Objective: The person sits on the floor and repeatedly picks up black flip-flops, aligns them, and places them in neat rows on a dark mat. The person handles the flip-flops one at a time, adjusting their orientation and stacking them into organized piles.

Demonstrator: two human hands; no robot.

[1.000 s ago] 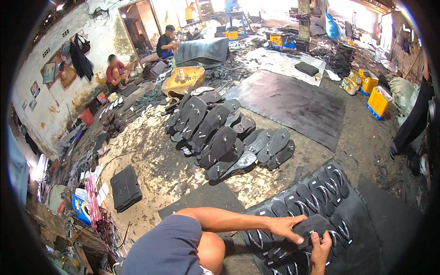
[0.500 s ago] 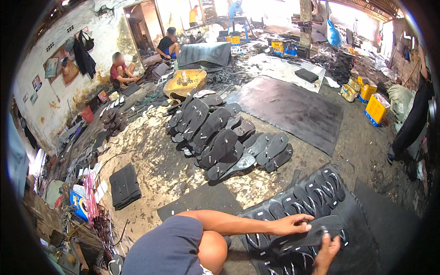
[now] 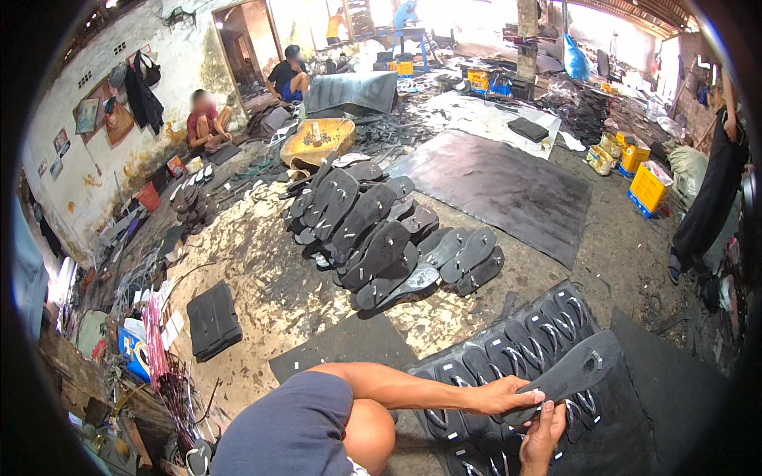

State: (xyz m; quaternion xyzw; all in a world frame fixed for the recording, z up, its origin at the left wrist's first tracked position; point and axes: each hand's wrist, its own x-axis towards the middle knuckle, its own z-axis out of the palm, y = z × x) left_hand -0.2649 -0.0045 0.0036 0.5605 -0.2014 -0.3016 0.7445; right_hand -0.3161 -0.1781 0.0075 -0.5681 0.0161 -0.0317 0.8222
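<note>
Both hands are at one end of a black sandal sole (image 3: 583, 366), tilted over the rows of sandals. My left hand (image 3: 508, 394) grips that near end, thumb on top. My right hand (image 3: 544, 432) is closed at the same end from below, its fingertips meeting the left hand's. The sole's other end points up and right and bears a small pale loop; no strap shows on it. Under my hands, black strapped sandals (image 3: 502, 355) with small white tags lie in rows on a dark rubber mat (image 3: 623, 408). My hands hide part of these rows.
Ahead rises a heap of black soles (image 3: 373, 252). A large dark sheet (image 3: 508, 190) lies behind it, and a folded black sheet (image 3: 213, 320) sits left. Yellow crates (image 3: 649, 187) stand at right near a standing person (image 3: 709, 186). Two people (image 3: 209, 127) sit by the wall.
The sole has swung from low and nearly level to pointing up and right. My right hand has shifted left and down along it, close to my left hand, which stays near the same spot.
</note>
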